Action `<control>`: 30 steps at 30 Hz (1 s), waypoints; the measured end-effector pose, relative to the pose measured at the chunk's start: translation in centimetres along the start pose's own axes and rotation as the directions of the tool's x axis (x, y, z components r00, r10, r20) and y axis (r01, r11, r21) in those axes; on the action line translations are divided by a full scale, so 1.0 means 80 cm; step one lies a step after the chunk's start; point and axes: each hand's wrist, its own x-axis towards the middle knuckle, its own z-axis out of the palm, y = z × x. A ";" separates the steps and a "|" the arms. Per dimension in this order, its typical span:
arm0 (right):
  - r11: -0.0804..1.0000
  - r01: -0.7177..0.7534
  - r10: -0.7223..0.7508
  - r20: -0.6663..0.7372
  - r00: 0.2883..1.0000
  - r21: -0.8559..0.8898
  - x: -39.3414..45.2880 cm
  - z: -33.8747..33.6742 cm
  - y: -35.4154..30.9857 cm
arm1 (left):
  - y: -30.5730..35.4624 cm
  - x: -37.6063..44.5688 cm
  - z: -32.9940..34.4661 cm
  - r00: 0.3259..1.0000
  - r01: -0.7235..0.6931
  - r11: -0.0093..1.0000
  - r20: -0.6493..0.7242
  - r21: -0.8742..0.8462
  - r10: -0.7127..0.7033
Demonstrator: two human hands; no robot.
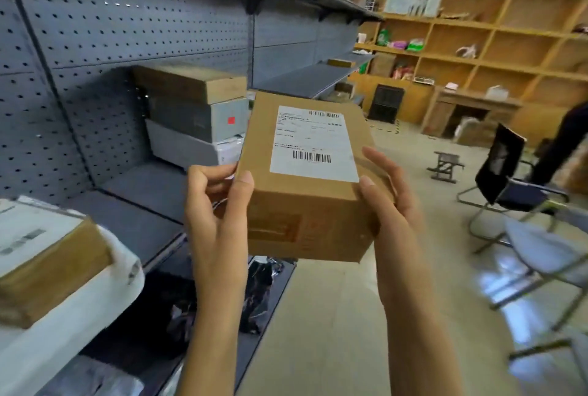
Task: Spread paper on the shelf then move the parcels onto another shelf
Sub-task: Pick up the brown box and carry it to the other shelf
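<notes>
A labelled cardboard parcel [305, 179] is clamped between the left hand [219, 204] and right hand [386, 201]; boxes [194, 115] are stacked on the grey shelf [143, 185].

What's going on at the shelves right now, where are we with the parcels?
A person holds a brown parcel in the air with both hands, left hand and right hand on its sides, label up. It is off the grey shelf. A stack of boxes sits further along that shelf, and another parcel rests on white paper at the near left.
</notes>
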 end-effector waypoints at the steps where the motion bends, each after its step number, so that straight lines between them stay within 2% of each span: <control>1: 1.000 0.006 -0.007 -0.040 0.999 -0.017 0.017 -0.010 0.001 | -0.010 0.010 0.022 0.999 0.014 1.000 0.033 -0.025 -0.013; 7: 0.996 0.043 -0.058 -0.186 0.981 -0.083 0.112 -0.042 0.002 | -0.054 0.073 0.119 0.986 0.042 0.994 0.167 -0.103 -0.024; 15: 0.997 0.001 -0.019 -0.260 0.965 -0.071 0.205 -0.058 0.049 | -0.119 0.122 0.190 0.975 0.078 0.994 0.215 -0.070 -0.061; 21: 1.000 -0.006 0.004 -0.200 0.980 -0.010 0.314 -0.060 0.094 | -0.173 0.177 0.245 0.989 0.055 0.998 0.140 -0.014 -0.052; 30: 0.997 -0.034 0.034 -0.005 0.999 0.073 0.517 -0.086 0.153 | -0.247 0.265 0.375 1.000 -0.008 0.994 -0.030 0.105 0.011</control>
